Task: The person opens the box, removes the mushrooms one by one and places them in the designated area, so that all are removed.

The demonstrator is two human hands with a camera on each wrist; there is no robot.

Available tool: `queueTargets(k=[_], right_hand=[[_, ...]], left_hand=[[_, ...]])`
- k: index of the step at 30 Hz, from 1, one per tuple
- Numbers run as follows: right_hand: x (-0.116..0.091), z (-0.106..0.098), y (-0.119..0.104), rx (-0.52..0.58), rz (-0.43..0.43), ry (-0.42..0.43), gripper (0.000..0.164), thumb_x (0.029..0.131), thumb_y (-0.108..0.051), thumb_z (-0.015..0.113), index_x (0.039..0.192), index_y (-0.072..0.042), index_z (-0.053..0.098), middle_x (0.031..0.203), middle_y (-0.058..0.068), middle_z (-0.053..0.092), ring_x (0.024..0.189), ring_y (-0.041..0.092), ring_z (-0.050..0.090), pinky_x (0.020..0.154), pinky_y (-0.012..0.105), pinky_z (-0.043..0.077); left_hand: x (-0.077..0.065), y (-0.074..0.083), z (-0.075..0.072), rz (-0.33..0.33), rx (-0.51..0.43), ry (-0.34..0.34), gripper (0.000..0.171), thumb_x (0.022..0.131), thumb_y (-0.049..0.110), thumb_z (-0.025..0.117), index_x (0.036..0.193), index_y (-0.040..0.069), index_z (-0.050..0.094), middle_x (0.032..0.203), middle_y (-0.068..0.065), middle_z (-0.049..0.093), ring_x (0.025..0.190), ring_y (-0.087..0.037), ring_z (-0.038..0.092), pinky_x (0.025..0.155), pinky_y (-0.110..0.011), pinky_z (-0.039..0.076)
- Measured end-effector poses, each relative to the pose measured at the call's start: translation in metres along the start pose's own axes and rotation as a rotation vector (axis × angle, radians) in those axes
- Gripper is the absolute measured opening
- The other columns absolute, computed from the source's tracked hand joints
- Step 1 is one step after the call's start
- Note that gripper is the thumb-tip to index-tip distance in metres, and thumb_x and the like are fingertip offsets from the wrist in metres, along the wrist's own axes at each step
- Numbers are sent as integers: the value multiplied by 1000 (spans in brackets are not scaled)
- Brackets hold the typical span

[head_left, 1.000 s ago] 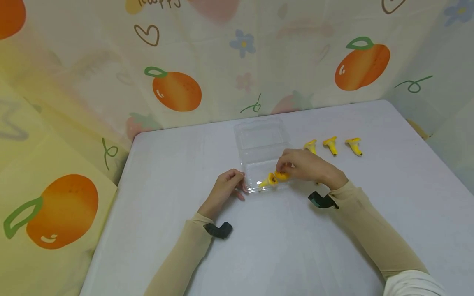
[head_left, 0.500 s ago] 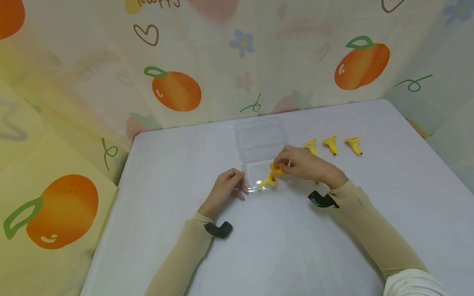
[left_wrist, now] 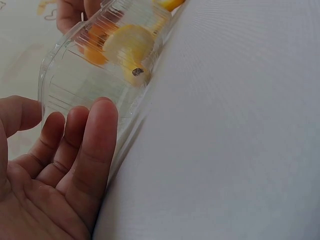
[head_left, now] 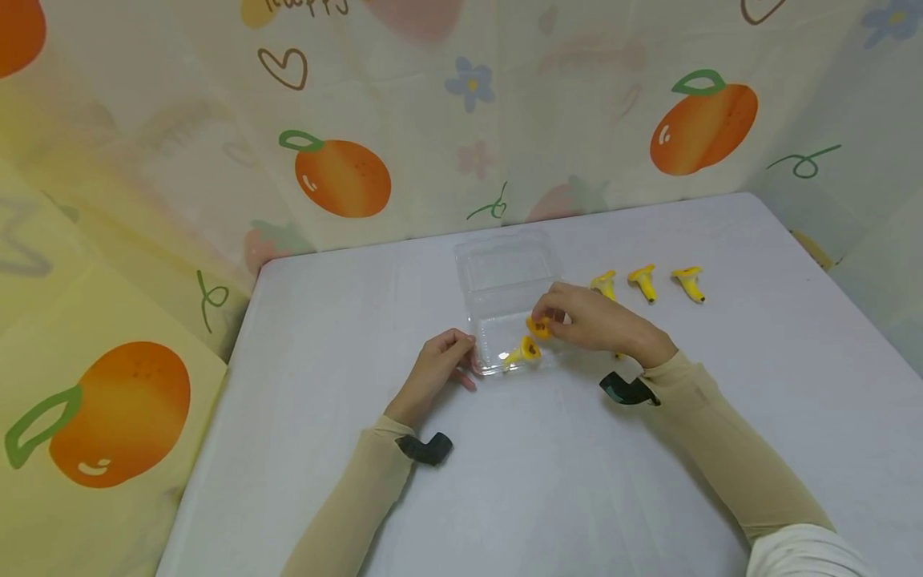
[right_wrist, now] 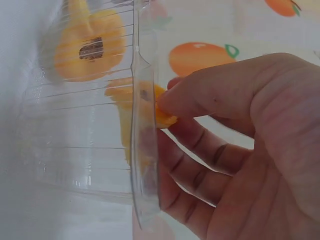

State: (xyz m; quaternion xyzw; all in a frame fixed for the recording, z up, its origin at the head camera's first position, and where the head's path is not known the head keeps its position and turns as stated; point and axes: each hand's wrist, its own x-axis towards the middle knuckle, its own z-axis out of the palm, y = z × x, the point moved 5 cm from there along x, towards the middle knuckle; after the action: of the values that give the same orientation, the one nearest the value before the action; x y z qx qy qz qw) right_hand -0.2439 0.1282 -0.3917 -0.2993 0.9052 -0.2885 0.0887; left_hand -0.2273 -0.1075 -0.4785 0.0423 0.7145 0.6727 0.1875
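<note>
A clear plastic clamshell box stands on the table with its lid folded back. My left hand holds the box's near left corner, thumb and fingers at the rim. With thumb and fingertips, my right hand pinches a yellow trumpet-shaped mushroom at the box's right wall; through the plastic its stem hangs inside. Another such mushroom lies in the box near the front, its dark stem end showing in the left wrist view.
Behind the right hand, three more yellow mushrooms form a row: one partly hidden, one in the middle and one at the right. A small yellow tip shows under the right wrist. A fruit-printed cloth hangs behind the table.
My right hand has shifted slightly left and away from me with the pinched mushroom, parting it from the one lying in the box. My left hand has stayed at the corner.
</note>
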Motion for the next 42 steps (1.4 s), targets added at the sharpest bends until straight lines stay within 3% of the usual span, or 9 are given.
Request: queueTargets(k=[13, 19, 25, 29, 33, 42], right_hand=[[0, -3, 0, 43, -33, 33, 19, 93, -1, 64, 103, -9, 78, 100, 4, 63, 88, 17, 58, 78, 28, 53], [1, 2, -1, -6, -50, -2, 21, 91, -1, 64, 103, -10, 79, 100, 3, 65, 87, 14, 59, 75, 27, 53], [2, 7, 1, -2, -6, -49, 22, 91, 0, 63, 104, -9, 79, 102, 4, 66, 91, 18, 59, 78, 29, 52], [3, 12, 2, -79, 0, -83, 30, 89, 6, 60, 107, -10, 78, 106, 5, 68, 98, 22, 56, 83, 32, 49], [3, 14, 1, -168, -17, -63, 39, 82, 11, 58, 108, -11, 78, 105, 5, 70, 96, 23, 55, 82, 33, 46], [4, 17, 2, -247, -20, -18, 19, 89, -5, 71, 106, -13, 76, 96, 2, 67, 90, 20, 54, 78, 32, 47]], left_hand=[[-1, 1, 0, -11, 0, -1, 29, 105, 23, 53, 105, -5, 57, 80, -2, 63, 71, -16, 66, 56, -26, 59], [-2, 1, 0, -11, 21, 5, 29, 105, 25, 53, 106, -4, 58, 81, -2, 63, 71, -15, 66, 56, -27, 60], [0, 1, 0, 2, 14, 2, 28, 104, 23, 53, 105, -4, 58, 80, -2, 63, 70, -15, 67, 56, -28, 60], [0, 0, 0, 4, 16, 6, 27, 104, 23, 53, 104, -4, 58, 80, -1, 63, 71, -14, 66, 56, -28, 60], [1, 0, 0, 6, 20, 7, 28, 104, 23, 53, 104, -4, 58, 80, -1, 63, 71, -15, 66, 56, -28, 60], [1, 0, 1, 3, 7, -6, 29, 105, 23, 53, 105, -6, 57, 80, -1, 63, 71, -14, 66, 56, -27, 60]])
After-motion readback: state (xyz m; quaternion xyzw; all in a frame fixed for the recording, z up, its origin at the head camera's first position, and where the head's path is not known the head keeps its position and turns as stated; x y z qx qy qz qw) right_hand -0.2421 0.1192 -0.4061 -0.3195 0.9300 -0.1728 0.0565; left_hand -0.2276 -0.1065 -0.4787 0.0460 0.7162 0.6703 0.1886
